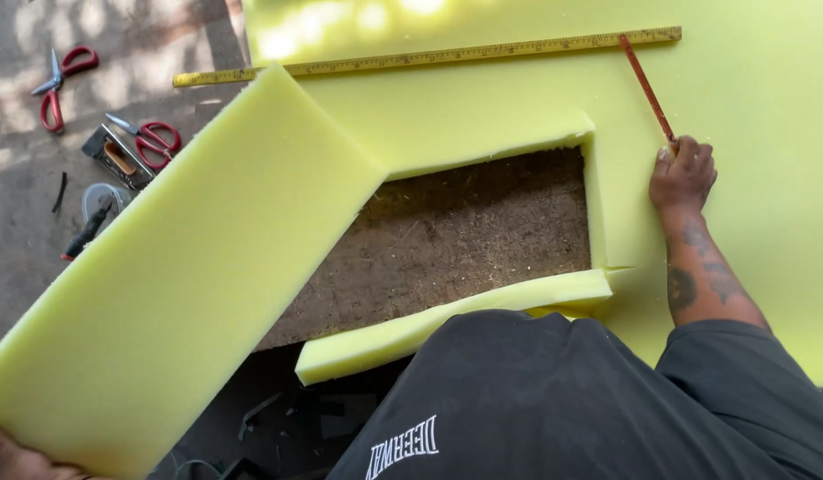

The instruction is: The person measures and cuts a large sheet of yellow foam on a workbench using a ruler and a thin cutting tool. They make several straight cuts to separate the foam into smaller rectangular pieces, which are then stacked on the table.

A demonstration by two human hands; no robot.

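Head view: the right hand [682, 173] grips a red blade [647, 89], cutting the foam sheet [749, 107] below the ruler [429, 58]. The left hand [11, 458], mostly out of frame, holds the cut foam slab [189, 267]; its grip is unclear. The blade likely needs a steady, straight pull.

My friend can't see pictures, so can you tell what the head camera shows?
A person's right hand holds a red pencil against a big yellow foam sheet, near a long yellow ruler. Their left hand grips a cut foam slab. Two red scissors lie on the floor.
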